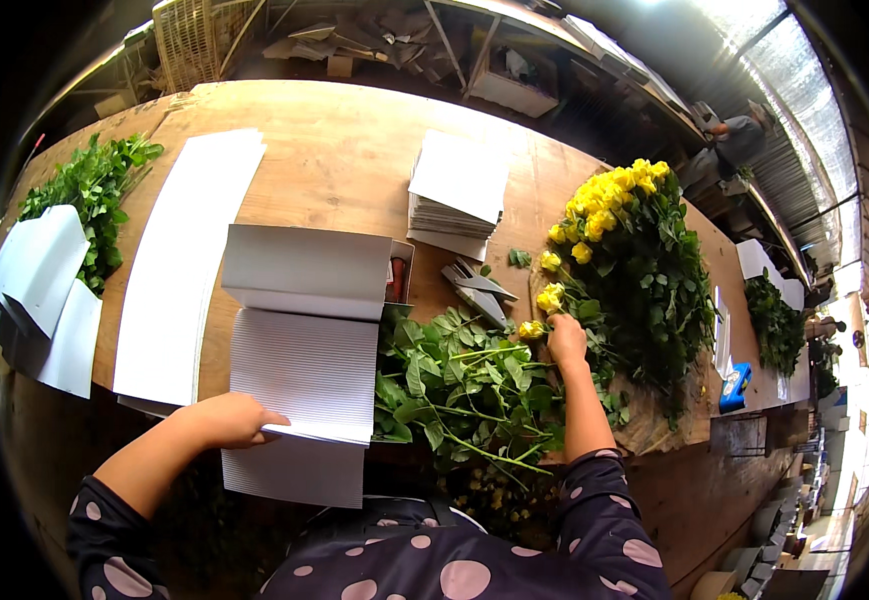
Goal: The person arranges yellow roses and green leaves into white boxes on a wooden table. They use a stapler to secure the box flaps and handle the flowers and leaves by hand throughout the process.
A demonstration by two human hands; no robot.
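A white corrugated cardboard sheet (302, 365) lies in front of me at the table's near edge, its lower part hanging toward me. My left hand (229, 419) is closed at its lower left edge, with the fingertips on the ridged face. To the right, my right hand (566, 341) pinches a yellow rose (550, 298) close below its head; the exact grip is partly hidden. Another yellow rose (531, 329) is beside those fingers. Leafy cut stems (459, 385) lie between my hands, while a big heap of yellow roses (604, 200) rises beyond my right hand.
Behind the sheet stands a cardboard box (304, 268), next to a stapler-like grey tool (478, 292). Farther back are stacked white cards (460, 180). Long white sheets (186, 270) and a wrapped green bunch (84, 200) lie left. A blue tool (735, 387) sits at the right edge.
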